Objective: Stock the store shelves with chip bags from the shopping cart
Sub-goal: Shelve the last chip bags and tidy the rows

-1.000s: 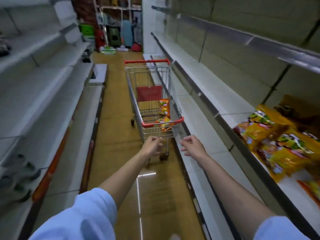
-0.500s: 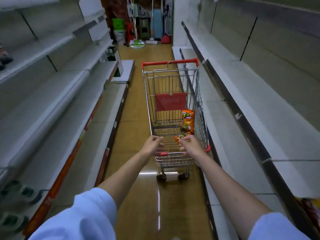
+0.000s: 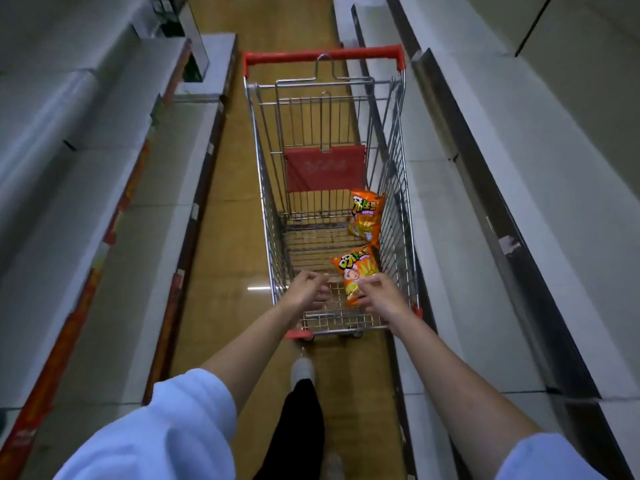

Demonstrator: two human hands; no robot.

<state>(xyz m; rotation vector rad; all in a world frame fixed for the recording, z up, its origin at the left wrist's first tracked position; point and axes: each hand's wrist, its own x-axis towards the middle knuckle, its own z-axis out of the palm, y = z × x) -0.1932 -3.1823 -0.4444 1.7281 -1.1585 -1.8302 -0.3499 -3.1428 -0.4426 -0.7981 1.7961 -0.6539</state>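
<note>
My left hand [image 3: 306,292] hangs over the near end of the shopping cart [image 3: 332,209], its fingers [image 3: 320,280] loosely curled and holding nothing that I can see. My right hand [image 3: 381,294] is just beside it, over the same near end, fingers [image 3: 365,284] half bent and reaching at the near chip bag [image 3: 356,271]; they overlap the bag's lower edge, but I cannot tell whether they have hold of it or only touch it.

That near chip bag, orange, lies tilted on the wire floor of the cart, toward the cart's right wall. A second chip bag [image 3: 366,216], also orange, stands leaning against the same right wall, farther into the cart. Behind it, at the cart's far end, a red flap [image 3: 325,168] hangs inside the wire back. The red handle bar [image 3: 323,56] runs across the top of the far end.

Grey shelves [image 3: 467,188] run along the right of the cart, and more shelves [image 3: 104,168] along its left.
</note>
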